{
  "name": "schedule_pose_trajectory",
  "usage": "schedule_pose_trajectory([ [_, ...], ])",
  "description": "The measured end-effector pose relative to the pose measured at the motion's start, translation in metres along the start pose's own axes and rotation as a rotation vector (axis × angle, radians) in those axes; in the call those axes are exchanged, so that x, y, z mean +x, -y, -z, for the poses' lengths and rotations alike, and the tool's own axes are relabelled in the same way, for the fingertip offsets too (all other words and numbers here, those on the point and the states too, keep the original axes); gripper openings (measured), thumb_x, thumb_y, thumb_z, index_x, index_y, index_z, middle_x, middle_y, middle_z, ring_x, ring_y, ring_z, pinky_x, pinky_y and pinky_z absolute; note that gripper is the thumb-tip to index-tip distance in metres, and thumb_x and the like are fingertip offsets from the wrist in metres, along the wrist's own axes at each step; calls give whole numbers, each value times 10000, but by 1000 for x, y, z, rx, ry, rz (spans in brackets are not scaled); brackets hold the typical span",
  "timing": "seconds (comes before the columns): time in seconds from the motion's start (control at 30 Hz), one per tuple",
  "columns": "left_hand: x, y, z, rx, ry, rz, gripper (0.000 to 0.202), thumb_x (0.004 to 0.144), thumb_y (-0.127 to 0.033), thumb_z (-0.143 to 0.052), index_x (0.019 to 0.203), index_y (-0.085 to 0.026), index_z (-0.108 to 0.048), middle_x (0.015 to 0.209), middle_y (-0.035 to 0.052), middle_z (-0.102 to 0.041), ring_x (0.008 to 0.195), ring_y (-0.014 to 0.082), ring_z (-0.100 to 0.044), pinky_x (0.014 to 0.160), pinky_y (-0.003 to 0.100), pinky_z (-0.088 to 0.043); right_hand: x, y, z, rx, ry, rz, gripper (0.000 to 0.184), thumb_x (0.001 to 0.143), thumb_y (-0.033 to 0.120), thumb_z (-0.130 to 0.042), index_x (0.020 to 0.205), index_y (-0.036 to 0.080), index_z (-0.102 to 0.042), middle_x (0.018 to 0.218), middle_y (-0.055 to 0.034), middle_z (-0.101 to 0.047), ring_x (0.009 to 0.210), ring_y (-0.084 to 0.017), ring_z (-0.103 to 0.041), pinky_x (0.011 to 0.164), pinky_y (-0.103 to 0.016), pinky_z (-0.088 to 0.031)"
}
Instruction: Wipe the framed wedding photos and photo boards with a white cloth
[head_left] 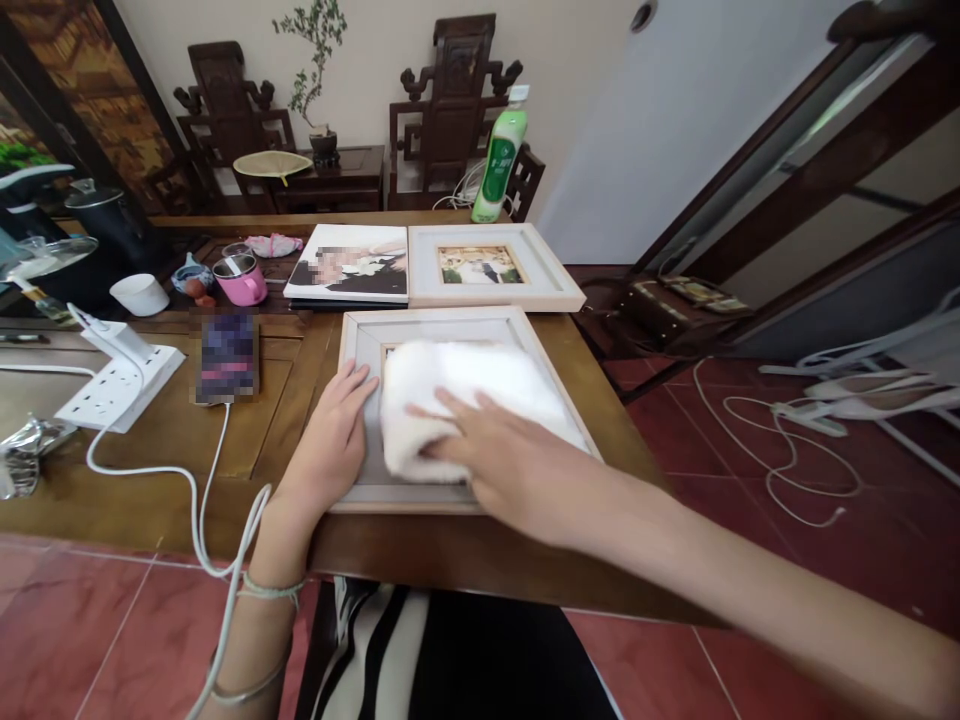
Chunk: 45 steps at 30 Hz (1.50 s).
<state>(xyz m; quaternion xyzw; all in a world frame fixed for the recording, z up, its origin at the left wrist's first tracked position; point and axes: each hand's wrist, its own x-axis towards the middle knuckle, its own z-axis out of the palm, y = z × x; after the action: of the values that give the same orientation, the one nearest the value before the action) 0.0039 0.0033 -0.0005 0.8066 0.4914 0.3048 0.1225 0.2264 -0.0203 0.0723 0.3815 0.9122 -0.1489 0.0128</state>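
A light wooden picture frame [352,497] lies flat on the dark wooden table in front of me. My left hand [334,430] holds its left edge, with the fingertips bent over the rim onto the pane. Under my right hand [499,455] is a folded, fluffy white cloth [480,370]. The fingers press on top of it while part of the hand tucks into its near fold. This cloth covers most of the pane, so the picture beneath is almost wholly hidden.
Behind lie a second framed photo [495,235] and a photo panel [352,290], with a green bottle [502,155] standing beyond. To the left are a power strip [124,385], a phone [227,360] on a white cable, a pink mug [241,283] and a white cup [140,296].
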Motion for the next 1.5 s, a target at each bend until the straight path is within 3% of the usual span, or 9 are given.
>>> schedule_pose_trajectory([
  [0.17, 1, -2, 1, -10, -5, 5, 441, 964, -162, -311, 1348, -82, -513, 1439, 185, -507, 1440, 256, -327, 1184, 511, -279, 61, -43, -4, -244, -203, -181, 656, 753, -60, -424, 1364, 151, -537, 1593, -107, -259, 1447, -435, -153, 1105, -688, -236],
  [0.27, 1, -5, 2, -31, -30, 43, 449, 980, -218, -323, 1392, -107, -462, 1465, 172, -481, 1431, 250, -346, 1184, 502, -271, 79, -43, -5, -267, -199, -178, 656, 771, -47, -440, 1384, 174, -518, 1605, -91, -222, 1450, -453, -89, 1096, -733, -185],
  [0.37, 2, -9, 3, -65, -66, 76, 475, 996, -275, -318, 1436, -115, -397, 1498, 173, -439, 1415, 238, -376, 1180, 464, -289, 71, -22, -4, -232, -88, -96, 645, 767, -46, -440, 1364, 176, -543, 1603, -79, -225, 1452, -438, -87, 1108, -720, -177],
  [0.53, 2, -12, 6, -74, -74, 99, 493, 1002, -296, -299, 1442, -90, -380, 1509, 177, -421, 1414, 221, -379, 1184, 428, -287, 17, 18, 1, -47, 109, 45, 630, 707, -66, -453, 1228, 216, -667, 1582, -42, -272, 1450, -405, -137, 1131, -678, -192],
  [0.73, 1, -12, 5, -46, -46, 106, 459, 996, -282, -312, 1378, -86, -477, 1465, 178, -482, 1415, 236, -378, 1183, 458, -286, -32, 19, 9, 194, 143, 162, 679, 644, -49, -447, 1197, 274, -673, 1527, 16, -404, 1451, -337, -216, 1149, -631, -218],
  [0.93, 1, -6, 2, -15, -28, 34, 409, 967, -208, -345, 1247, -60, -604, 1373, 182, -576, 1417, 265, -374, 1174, 480, -310, 0, -13, 13, 75, 83, -27, 702, 691, -86, -391, 1260, 247, -633, 1576, -9, -312, 1465, -300, -175, 1176, -560, -206],
  [1.2, 3, -14, 7, -62, -117, 28, 479, 1007, -312, -318, 1426, -102, -419, 1503, 183, -428, 1417, 250, -373, 1183, 455, -283, 73, -38, 0, -197, -155, -152, 668, 758, -67, -435, 1369, 186, -534, 1604, -68, -236, 1457, -426, -116, 1107, -704, -204],
  [1.33, 2, -16, 9, -107, -160, 23, 534, 1020, -377, -280, 1477, -105, -327, 1541, 189, -362, 1441, 241, -324, 1189, 456, -255, 68, -12, -5, -205, -75, 32, 572, 775, -40, -452, 1298, 138, -599, 1612, -68, -202, 1460, -426, -62, 1129, -695, -158],
  [1.5, 0, -16, 10, -113, -158, 34, 540, 1023, -387, -258, 1459, -83, -358, 1531, 200, -375, 1443, 218, -320, 1191, 441, -256, 22, 16, -1, -69, 120, 149, 640, 687, -75, -439, 1214, 203, -673, 1597, -13, -233, 1462, -389, -98, 1140, -674, -167],
])
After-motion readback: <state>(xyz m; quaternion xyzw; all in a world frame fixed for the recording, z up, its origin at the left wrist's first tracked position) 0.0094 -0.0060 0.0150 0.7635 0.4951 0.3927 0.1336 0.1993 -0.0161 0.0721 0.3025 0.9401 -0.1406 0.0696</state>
